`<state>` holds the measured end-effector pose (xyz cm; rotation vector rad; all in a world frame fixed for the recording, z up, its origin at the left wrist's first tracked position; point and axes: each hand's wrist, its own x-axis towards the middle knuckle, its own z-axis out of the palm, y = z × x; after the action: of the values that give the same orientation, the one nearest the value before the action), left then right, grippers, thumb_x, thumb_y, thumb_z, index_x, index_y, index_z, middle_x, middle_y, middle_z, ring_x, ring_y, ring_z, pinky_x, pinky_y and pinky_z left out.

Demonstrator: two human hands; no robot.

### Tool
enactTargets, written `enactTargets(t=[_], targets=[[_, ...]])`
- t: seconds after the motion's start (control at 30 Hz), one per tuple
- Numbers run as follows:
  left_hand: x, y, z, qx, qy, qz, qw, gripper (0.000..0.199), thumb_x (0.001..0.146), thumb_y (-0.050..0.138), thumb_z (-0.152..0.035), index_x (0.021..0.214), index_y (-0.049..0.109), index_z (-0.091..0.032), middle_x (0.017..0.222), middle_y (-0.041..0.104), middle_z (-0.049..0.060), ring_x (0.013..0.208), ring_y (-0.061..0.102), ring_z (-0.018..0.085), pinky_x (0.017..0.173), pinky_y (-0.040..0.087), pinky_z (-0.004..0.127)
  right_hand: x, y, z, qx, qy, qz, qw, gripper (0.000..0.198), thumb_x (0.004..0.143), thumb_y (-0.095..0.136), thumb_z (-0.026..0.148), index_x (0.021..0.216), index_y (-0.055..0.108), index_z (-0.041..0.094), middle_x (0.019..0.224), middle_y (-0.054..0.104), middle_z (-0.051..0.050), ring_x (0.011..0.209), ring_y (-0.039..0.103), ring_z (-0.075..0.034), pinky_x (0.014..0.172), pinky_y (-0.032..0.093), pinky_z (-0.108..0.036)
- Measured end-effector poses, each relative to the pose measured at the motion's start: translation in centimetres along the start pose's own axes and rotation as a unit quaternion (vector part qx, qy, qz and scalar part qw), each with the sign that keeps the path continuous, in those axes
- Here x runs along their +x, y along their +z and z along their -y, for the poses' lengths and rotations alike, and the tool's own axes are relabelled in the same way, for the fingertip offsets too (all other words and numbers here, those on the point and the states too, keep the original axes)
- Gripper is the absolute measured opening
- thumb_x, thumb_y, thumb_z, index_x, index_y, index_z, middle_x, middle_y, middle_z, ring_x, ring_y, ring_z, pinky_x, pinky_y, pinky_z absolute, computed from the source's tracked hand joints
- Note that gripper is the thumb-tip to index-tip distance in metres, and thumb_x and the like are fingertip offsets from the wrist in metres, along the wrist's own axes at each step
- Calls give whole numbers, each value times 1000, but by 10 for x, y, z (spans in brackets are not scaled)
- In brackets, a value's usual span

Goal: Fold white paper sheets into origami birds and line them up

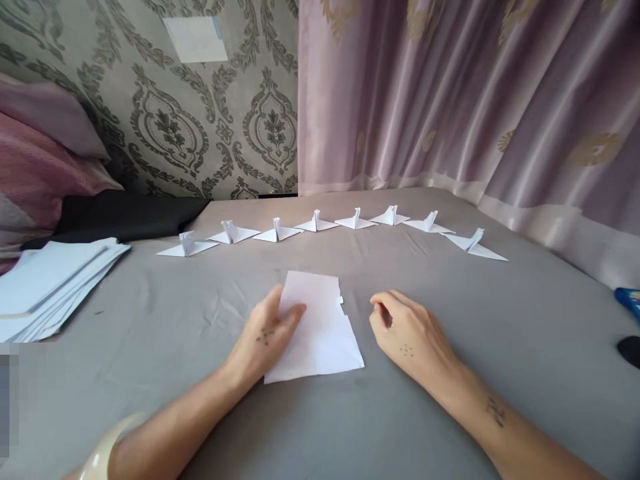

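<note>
A white sheet of paper point(320, 337) is in my left hand point(273, 327), thumb on top and fingers underneath, hidden. The sheet's right edge is uneven, with a notch and a tiny tab sticking out. Just right of the sheet, apart from it, my right hand point(407, 327) is closed, with thumb and forefinger curled together. Whether anything small is inside those fingers cannot be made out. Beyond both hands, several folded white paper figures point(277, 231) with flat pointed wings and raised middles stand in a curved row.
A stack of white paper point(60, 283) lies at the left on the grey sheet-covered surface point(165, 347). Behind it are a black cloth point(130, 213) and pink fabric point(45, 147). A purple curtain point(400, 100) hangs at the back and right. Blue and black objects point(630, 350) sit at the right edge.
</note>
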<state>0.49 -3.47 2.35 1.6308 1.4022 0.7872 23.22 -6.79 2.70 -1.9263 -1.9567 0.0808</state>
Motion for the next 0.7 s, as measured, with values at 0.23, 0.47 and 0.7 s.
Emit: enactTargets(t=[0.23,0.47,0.7], targets=[[1,4,8,332,345,-56,876,34,92,44,-12,124,50,-20,130,47,13,120,43,29,99,39,48,-14,1,18,41,-138,75,987,23,93,42,20,96,64,24,87,57,-1,74,55,-13,66,39,-27],[21,10,4,319,352,153,867,31,93,35,-10,114,56,-17,104,56,9,92,51,20,81,49,33,-18,2,21,-33,-161,87,983,22,93,42,18,79,59,22,71,47,2,63,48,-12,59,31,-29],[29,9,5,354,387,166,835,37,90,36,-8,121,53,-19,102,54,8,93,52,19,80,48,30,-19,3,19,-42,-180,79,980,21,91,42,15,79,57,21,73,48,1,66,49,-13,60,30,-29]])
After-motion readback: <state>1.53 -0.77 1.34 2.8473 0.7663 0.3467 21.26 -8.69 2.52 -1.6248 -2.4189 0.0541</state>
